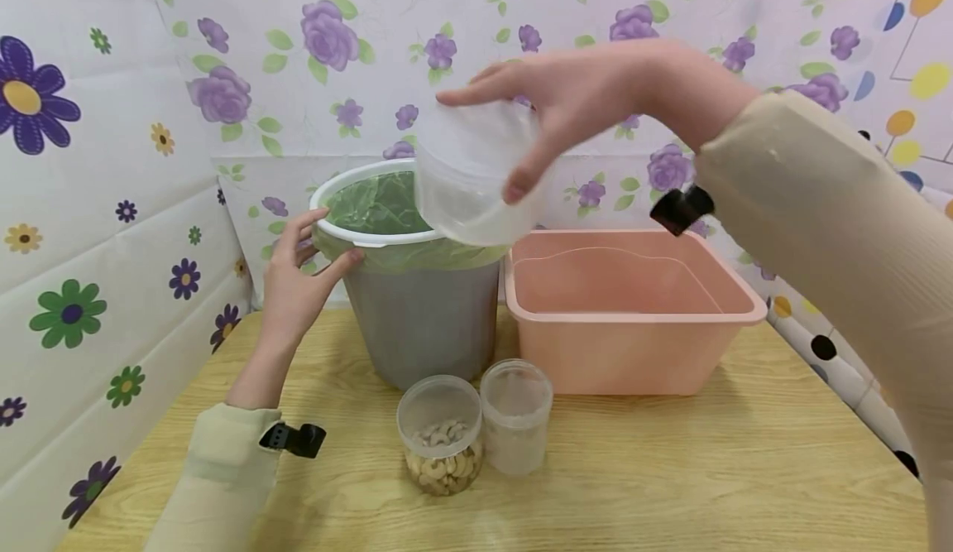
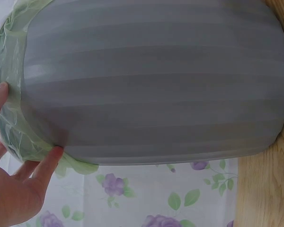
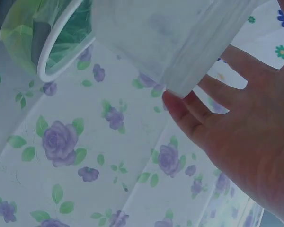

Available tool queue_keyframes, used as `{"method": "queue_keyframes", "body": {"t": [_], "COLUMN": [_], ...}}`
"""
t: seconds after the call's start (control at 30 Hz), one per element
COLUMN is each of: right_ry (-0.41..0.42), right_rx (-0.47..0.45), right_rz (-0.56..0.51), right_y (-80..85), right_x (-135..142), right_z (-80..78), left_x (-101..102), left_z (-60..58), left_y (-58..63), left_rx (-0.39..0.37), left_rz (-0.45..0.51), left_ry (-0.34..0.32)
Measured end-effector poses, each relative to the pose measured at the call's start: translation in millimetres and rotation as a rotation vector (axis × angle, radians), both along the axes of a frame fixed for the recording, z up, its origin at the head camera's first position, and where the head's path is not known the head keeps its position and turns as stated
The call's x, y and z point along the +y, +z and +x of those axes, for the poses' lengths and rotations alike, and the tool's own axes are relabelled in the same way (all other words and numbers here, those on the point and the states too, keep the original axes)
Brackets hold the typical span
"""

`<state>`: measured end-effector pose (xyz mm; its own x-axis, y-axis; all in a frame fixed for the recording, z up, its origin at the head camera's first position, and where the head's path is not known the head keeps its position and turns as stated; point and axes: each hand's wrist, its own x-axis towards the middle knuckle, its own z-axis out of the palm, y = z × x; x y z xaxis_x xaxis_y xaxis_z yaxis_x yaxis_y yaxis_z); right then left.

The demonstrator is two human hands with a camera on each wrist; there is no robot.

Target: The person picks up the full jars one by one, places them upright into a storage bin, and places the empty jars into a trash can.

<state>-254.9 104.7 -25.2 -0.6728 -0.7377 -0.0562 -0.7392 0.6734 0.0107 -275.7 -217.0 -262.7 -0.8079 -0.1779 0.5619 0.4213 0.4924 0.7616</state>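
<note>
In the head view, my right hand (image 1: 573, 105) grips a large translucent plastic jar (image 1: 476, 196) from above, fingers and thumb spread round its top. The jar hangs slightly tilted in the air, overlapping the right side of the bin's mouth. In the right wrist view, the jar (image 3: 146, 33) shows a ridged band by the fingertips (image 3: 173, 101); no contents can be made out. My left hand (image 1: 294, 283) holds the rim of a grey trash bin (image 1: 424, 312) at its left side. Its thumb and fingers touch the green bag (image 2: 14, 56) folded over the white rim.
A clear jar of cashews (image 1: 442, 444) and a smaller translucent jar (image 1: 517, 420) stand side by side on the wooden table (image 1: 633, 486), before the bin. Right of the bin is a pink plastic tub (image 1: 610, 353). Flower-printed sheets (image 1: 328, 105) hang behind.
</note>
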Motion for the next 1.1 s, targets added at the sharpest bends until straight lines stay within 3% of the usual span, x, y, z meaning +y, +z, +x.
{"method": "queue_keyframes", "body": {"t": [0.2,0.5,0.83,1.1], "right_ry": [-0.021,-0.056,-0.093,-0.092], "right_rx": [0.037,0.108,0.037,-0.044], "right_rz": [-0.026,0.056,0.116,0.113], "right_y": [7.0,-3.6,-16.3,-21.6], "right_x": [-26,-56,-73,-85], "right_z": [-21.2,-51.1,-77.5,-79.7], "left_x": [0,-2,-2,-1], "left_z": [0.5,0.4,-0.4,-0.2], "left_y": [0.6,1.7,0.8,1.3], "left_rx": [0.002,-0.005,0.006,0.008], "left_rz": [0.006,0.004,-0.013,-0.008], "left_ry": [0.008,0.017,0.022,0.018]}}
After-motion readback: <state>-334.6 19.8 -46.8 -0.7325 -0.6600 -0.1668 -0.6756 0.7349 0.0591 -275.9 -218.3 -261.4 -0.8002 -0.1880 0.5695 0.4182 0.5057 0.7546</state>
